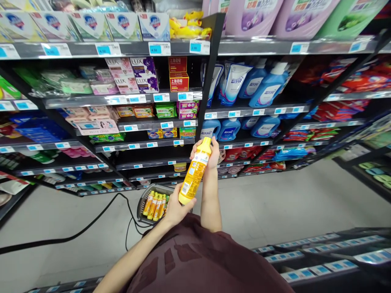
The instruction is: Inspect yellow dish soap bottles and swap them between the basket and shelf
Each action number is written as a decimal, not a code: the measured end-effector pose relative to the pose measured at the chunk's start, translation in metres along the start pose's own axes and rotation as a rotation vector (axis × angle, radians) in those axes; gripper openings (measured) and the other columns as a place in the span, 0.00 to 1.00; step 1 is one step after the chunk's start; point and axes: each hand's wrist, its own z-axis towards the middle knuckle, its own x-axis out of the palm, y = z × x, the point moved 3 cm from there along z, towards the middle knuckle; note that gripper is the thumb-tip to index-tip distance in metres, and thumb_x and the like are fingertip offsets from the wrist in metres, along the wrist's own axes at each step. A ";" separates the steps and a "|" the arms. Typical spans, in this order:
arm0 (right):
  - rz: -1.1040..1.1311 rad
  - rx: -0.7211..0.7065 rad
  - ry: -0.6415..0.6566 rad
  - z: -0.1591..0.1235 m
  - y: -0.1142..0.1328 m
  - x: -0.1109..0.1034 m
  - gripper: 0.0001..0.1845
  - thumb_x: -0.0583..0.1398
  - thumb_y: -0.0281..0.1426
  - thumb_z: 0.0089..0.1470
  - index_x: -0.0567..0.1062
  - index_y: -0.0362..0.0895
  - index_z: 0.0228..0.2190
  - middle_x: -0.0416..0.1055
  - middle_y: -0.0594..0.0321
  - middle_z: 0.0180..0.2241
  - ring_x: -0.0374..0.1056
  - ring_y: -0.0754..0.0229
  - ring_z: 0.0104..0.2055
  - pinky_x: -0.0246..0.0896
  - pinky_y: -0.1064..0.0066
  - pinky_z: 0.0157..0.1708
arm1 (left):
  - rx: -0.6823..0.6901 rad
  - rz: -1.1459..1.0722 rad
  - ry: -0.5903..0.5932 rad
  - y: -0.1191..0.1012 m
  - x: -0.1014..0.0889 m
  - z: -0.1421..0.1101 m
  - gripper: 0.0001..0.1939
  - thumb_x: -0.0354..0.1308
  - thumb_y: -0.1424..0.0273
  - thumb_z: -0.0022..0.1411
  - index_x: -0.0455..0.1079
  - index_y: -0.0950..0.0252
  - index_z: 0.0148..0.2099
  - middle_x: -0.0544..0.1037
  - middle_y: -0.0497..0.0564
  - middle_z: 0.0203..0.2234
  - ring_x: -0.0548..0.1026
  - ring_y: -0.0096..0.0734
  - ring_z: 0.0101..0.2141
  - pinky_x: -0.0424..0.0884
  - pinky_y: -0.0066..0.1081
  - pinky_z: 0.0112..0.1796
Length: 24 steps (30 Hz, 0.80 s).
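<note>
A yellow plastic bottle (194, 173) with a printed label and barcode is held tilted in front of me, its cap end pointing away. Around its base closes my left hand (177, 206), thumb along the bottom edge. My right hand (214, 154) grips it near the cap, fingers wrapped round both sides of the neck. Below and left of the bottle, a grey shopping basket (141, 203) sits on the floor, holding several similar yellow bottles (156, 206). My left forearm hides part of the basket's near side.
Shelves ahead carry boxed soaps (122, 27), blue detergent bottles (269, 85) and purple jugs (252, 18). A black cable (91, 223) runs across the grey floor (259, 199) by the basket. Low shelf edges with price tags (317, 270) lie behind me at lower right.
</note>
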 end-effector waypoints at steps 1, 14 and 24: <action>-0.006 -0.001 -0.004 0.001 0.001 -0.002 0.28 0.46 0.52 0.60 0.69 0.44 0.25 0.70 0.62 0.20 0.68 0.60 0.18 0.68 0.69 0.18 | -0.013 -0.037 0.033 0.000 0.000 0.000 0.26 0.63 0.59 0.59 0.60 0.63 0.54 0.78 0.52 0.37 0.76 0.31 0.29 0.72 0.29 0.31; 0.058 0.039 -0.001 0.005 -0.003 -0.003 0.26 0.49 0.47 0.60 0.70 0.43 0.22 0.69 0.60 0.19 0.66 0.62 0.18 0.64 0.73 0.17 | -0.086 -0.538 0.245 0.012 0.010 -0.004 0.23 0.60 0.55 0.60 0.58 0.63 0.50 0.75 0.47 0.29 0.65 0.18 0.15 0.56 0.21 0.16; 0.057 0.022 -0.032 -0.003 0.007 0.003 0.30 0.46 0.50 0.62 0.67 0.44 0.20 0.67 0.62 0.16 0.65 0.61 0.15 0.61 0.71 0.15 | -0.122 -0.302 0.175 0.007 0.014 0.000 0.25 0.64 0.55 0.56 0.59 0.62 0.48 0.78 0.51 0.37 0.72 0.24 0.21 0.65 0.24 0.20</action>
